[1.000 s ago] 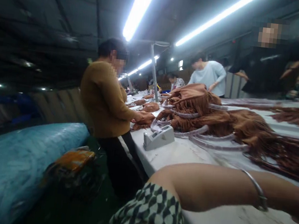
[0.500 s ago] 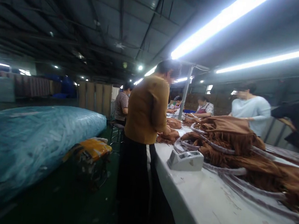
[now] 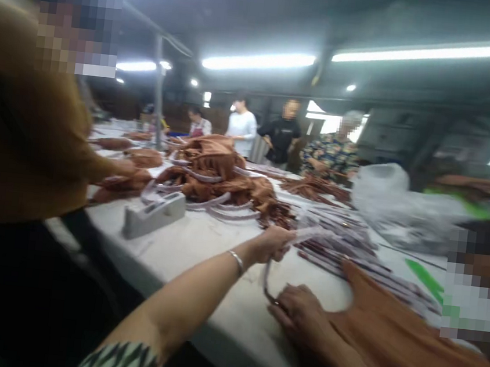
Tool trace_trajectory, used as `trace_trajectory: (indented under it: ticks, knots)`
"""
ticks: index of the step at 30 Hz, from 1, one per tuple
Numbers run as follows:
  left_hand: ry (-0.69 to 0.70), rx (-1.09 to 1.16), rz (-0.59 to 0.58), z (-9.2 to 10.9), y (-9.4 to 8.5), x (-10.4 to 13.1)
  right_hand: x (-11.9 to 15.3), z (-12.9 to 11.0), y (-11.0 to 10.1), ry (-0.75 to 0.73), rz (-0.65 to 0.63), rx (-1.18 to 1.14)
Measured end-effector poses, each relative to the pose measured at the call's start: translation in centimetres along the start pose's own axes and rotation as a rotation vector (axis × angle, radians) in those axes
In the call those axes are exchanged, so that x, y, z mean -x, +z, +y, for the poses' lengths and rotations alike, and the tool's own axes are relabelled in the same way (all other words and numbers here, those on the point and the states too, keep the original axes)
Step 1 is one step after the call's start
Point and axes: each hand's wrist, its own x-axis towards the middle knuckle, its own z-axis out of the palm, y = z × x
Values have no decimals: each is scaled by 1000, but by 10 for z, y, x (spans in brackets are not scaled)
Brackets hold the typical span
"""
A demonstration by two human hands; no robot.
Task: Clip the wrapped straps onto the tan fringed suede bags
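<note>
My left hand, with a bracelet at the wrist, reaches over the white table. Its fingers are closed on a thin, dark strap that curves down to my right hand. There my right fingers are pinched around the strap's lower part, near a small shiny spot. Translucent plastic film extends from beside my left fingers; blur hides whether it belongs to the same strap. A brown, soft bag-like piece lies under and beside my right forearm. Several plastic-wrapped straps lie in a bundle beyond my hands.
A grey tape dispenser stands near the table's left edge. Brown fringed pieces are heaped behind it. A co-worker in a mustard top is close on the left. Clear plastic bags sit at the right, and other people stand across the table.
My view has swung to the right, from the aisle to the tabletop. Both my hands now show with the strap; before, only part of a forearm was visible at the bottom edge.
</note>
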Motion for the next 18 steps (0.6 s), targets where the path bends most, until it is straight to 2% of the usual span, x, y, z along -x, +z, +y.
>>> trace_trajectory:
  ticks: [2,3,4,6,8,10,13,18]
  knots:
    - [29,-28,-132,-12,20,-20,18,24,-4,128,-51,-254]
    - [57,-38,-173,-15,23,-26,20,32,-6,228,12,-454]
    - [84,-47,-201,-16,21,-29,19,40,-9,340,134,-684]
    - [127,-69,-230,-17,15,-32,11,53,-16,522,455,-1104]
    - [150,-117,-254,-19,9,-33,0,64,-24,582,676,-1375]
    - [151,-168,-283,-22,6,-33,-10,72,-32,605,735,-1479]
    - [147,-221,-277,-30,7,-36,-27,75,-37,652,741,-1486]
    - [245,-270,-48,-42,15,-40,-51,56,-30,615,706,-1457]
